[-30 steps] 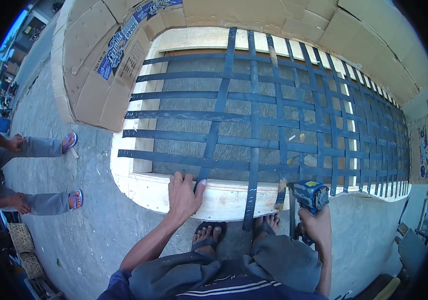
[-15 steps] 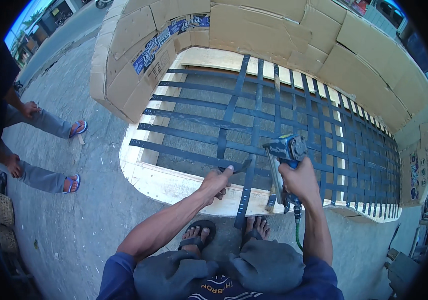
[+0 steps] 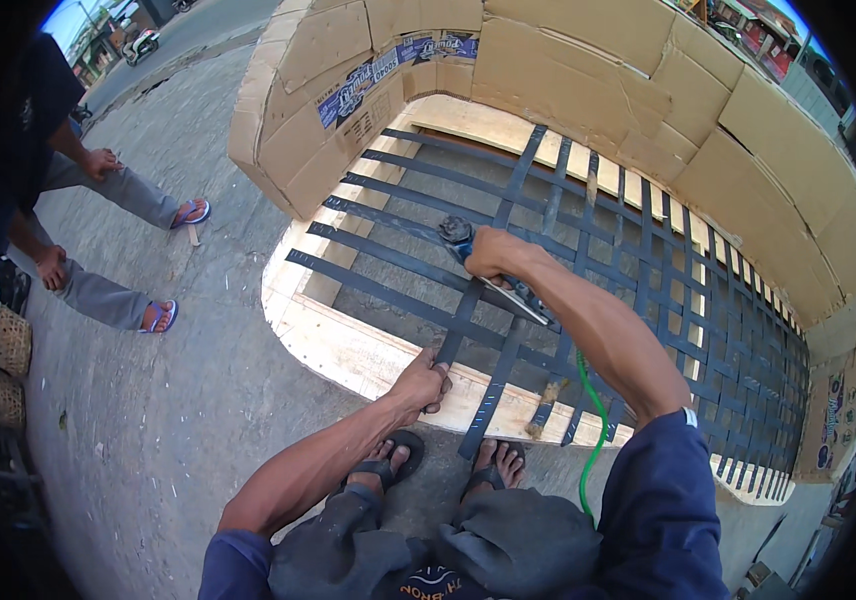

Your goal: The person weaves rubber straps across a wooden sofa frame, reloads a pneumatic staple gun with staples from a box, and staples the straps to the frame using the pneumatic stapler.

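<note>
My right hand (image 3: 496,254) grips a blue pneumatic stapler (image 3: 456,234), held over the woven straps with its long metal magazine slanting toward the lower right. Closed at the front rail, my left hand (image 3: 422,386) pinches the near end of a black webbing strap (image 3: 464,317). This strap runs front to back and crosses the lengthwise straps. All of them span a pale wooden frame (image 3: 343,345), and rows of staples show at several strap ends. Just right of my left hand, another strap (image 3: 493,395) hangs over the front rail.
A green air hose (image 3: 600,415) runs past my right forearm. Tall cardboard-covered panels (image 3: 588,75) wall the frame's back and sides. At the left stands another person (image 3: 98,200) in grey trousers and flip-flops, hands on the thighs. Woven baskets (image 3: 12,342) sit at the far left.
My right hand has carried the stapler left and farther over the webbing. My left hand has moved from a lengthwise strap to the front-to-back strap's end at the rail. The view has shifted.
</note>
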A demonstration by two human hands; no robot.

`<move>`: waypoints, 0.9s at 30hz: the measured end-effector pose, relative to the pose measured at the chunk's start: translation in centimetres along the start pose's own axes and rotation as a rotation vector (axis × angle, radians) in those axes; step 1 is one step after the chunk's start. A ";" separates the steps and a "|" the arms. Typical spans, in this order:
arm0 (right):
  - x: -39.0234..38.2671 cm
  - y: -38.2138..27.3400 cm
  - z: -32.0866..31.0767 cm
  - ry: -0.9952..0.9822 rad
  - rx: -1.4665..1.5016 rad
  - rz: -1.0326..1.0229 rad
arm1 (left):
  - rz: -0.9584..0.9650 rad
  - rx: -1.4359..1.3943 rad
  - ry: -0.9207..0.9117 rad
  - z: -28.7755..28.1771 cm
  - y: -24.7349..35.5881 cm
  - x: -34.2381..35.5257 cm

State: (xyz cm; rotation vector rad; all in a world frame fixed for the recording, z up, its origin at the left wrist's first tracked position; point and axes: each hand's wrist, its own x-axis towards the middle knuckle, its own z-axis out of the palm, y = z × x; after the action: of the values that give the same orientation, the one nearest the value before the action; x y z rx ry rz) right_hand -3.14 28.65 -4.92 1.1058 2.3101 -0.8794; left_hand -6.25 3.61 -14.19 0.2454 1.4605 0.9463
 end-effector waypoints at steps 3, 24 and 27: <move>-1.7 1.6 0.1 0.064 0.064 -0.018 | -0.017 0.025 -0.016 -0.9 -0.4 -0.3; -25.2 -1.0 12.6 0.353 0.708 0.242 | 0.524 0.163 0.096 -0.4 -15.6 -6.5; -23.9 -1.9 13.2 0.344 0.733 0.249 | 0.495 0.223 0.108 -0.9 -15.4 -5.3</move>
State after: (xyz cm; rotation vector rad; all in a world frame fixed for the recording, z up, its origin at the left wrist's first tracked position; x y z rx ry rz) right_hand 10.85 5.84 1.04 1.9220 2.0545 -1.5966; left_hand -0.15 -9.98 -20.78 0.7554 1.6411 1.2028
